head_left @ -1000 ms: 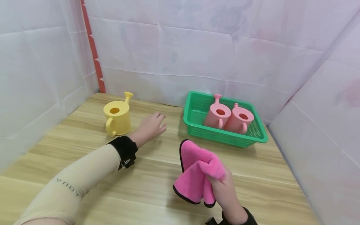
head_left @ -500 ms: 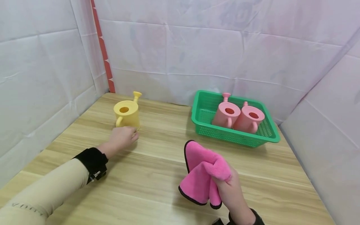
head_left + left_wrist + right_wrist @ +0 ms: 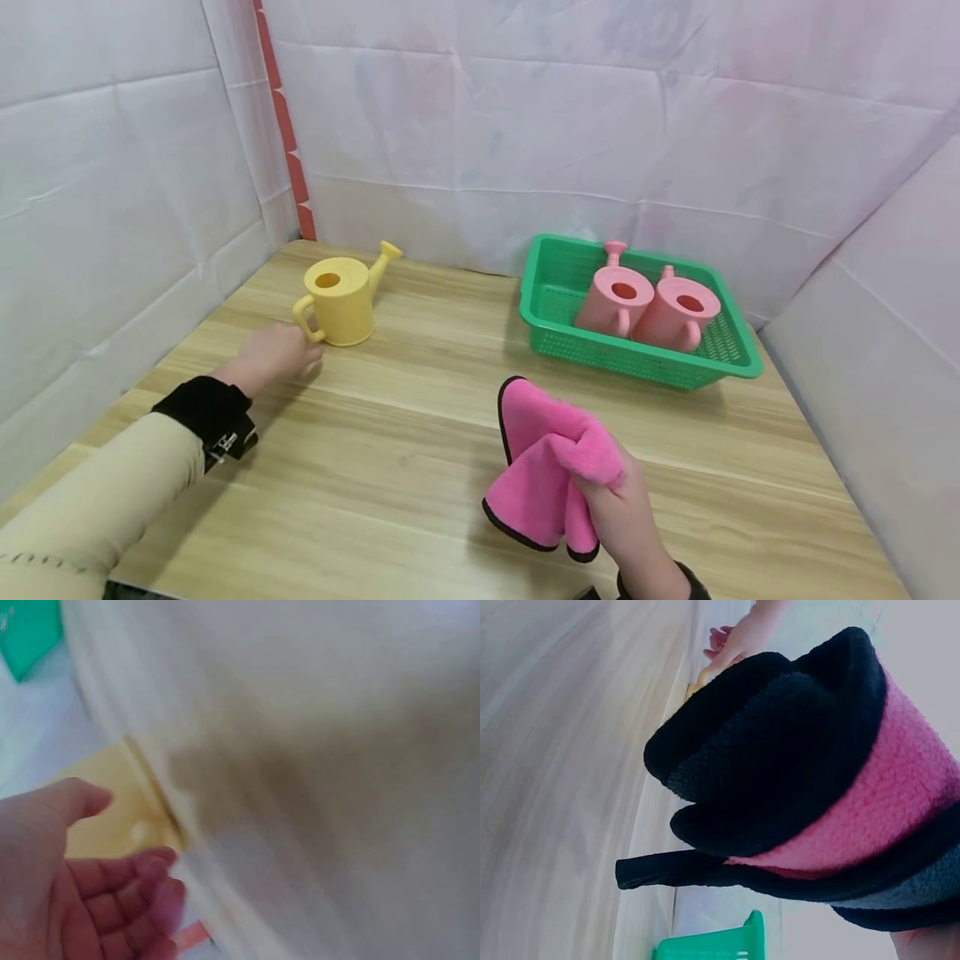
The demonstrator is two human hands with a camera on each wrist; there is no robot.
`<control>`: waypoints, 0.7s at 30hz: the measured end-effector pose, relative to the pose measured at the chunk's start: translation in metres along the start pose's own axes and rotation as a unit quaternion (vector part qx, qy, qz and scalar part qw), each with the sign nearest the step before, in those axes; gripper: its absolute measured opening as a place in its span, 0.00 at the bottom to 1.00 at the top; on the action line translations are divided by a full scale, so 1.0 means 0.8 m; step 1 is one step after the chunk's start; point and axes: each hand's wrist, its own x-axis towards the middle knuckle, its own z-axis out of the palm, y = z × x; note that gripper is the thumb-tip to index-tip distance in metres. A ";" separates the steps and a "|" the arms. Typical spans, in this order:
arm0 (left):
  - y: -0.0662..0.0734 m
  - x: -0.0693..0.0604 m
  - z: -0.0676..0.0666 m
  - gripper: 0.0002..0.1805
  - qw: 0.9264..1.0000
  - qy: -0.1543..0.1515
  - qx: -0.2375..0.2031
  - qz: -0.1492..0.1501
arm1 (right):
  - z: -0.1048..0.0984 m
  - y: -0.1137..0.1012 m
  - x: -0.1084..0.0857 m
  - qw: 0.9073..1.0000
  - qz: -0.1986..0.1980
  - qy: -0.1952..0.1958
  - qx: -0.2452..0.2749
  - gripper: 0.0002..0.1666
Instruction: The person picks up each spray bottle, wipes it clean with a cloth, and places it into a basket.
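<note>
A yellow watering can [image 3: 342, 304] stands upright at the table's left rear, its handle towards my left hand [image 3: 270, 354] and its spout pointing back right. In the left wrist view the thumb [image 3: 79, 801] is apart from the loosely bent fingers, and I see nothing gripped between them. Part of the can's yellow body [image 3: 112, 791] shows just beyond; whether the fingertips touch the handle I cannot tell. My right hand [image 3: 618, 508] grips a pink plush cloth [image 3: 551, 467] above the table. The right wrist view shows the cloth's dark grey underside and black edging.
A green plastic basket [image 3: 592, 343] stands at the right rear of the wooden table [image 3: 390, 467]. Two pink watering cans [image 3: 615, 300] lean side by side inside it. Pale sheets [image 3: 480, 125] wall off the back and both sides.
My left hand moves left and back to the can's handle side. The yellow can has turned, its handle now to the left and its spout to the right. The right hand keeps the cloth.
</note>
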 end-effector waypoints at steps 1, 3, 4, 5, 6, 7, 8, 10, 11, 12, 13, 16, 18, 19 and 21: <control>-0.001 0.001 -0.005 0.22 1.000 -0.013 -0.005 -0.019 | 0.000 0.000 0.000 1.000 0.001 -0.001 0.003 0.22; -0.004 0.003 -0.012 0.24 0.997 -0.034 -0.018 -0.062 | 0.000 0.000 -0.001 1.000 -0.002 -0.001 0.008 0.22; -0.005 0.004 -0.015 0.26 0.996 -0.040 -0.025 -0.081 | 0.000 0.000 -0.001 1.000 0.000 -0.002 0.009 0.22; -0.007 0.005 -0.016 0.27 0.994 -0.040 -0.038 -0.099 | 0.001 0.001 -0.001 1.000 -0.003 -0.002 0.013 0.22; -0.008 0.006 -0.017 0.27 0.992 -0.037 -0.051 -0.114 | 0.001 0.001 -0.001 1.000 -0.003 -0.003 0.016 0.22; -0.011 0.007 -0.016 0.27 0.990 -0.028 -0.063 -0.124 | 0.001 0.002 -0.002 1.000 -0.004 -0.004 0.017 0.22; -0.013 0.009 -0.014 0.27 0.988 -0.014 -0.085 -0.129 | 0.001 0.002 -0.002 1.000 -0.005 -0.006 0.020 0.22; -0.018 0.013 -0.008 0.27 0.982 0.019 -0.138 -0.125 | 0.001 0.004 -0.004 1.000 -0.003 -0.005 0.017 0.22; -0.019 0.015 -0.005 0.28 0.976 0.029 -0.177 -0.121 | 0.001 0.005 -0.005 1.000 -0.005 -0.004 0.017 0.22; -0.021 0.017 -0.003 0.28 0.969 0.037 -0.216 -0.116 | 0.001 0.006 -0.005 1.000 -0.005 -0.005 0.018 0.22; -0.022 0.019 -0.001 0.28 0.959 0.040 -0.257 -0.113 | 0.001 0.006 -0.005 1.000 -0.004 -0.004 0.018 0.21; -0.021 0.022 0.000 0.27 0.926 0.033 -0.355 -0.125 | 0.001 0.007 -0.006 1.000 0.003 0.000 0.015 0.22; -0.018 0.024 -0.001 0.24 0.915 0.032 -0.381 -0.132 | 0.002 0.007 -0.007 1.000 0.003 0.002 0.017 0.23; -0.017 0.026 -0.001 0.23 0.912 0.033 -0.387 -0.134 | 0.001 0.007 -0.008 1.000 0.006 0.005 0.017 0.23; -0.013 0.028 -0.002 0.22 0.912 0.040 -0.389 -0.128 | 0.001 0.008 -0.009 1.000 0.008 0.008 0.021 0.24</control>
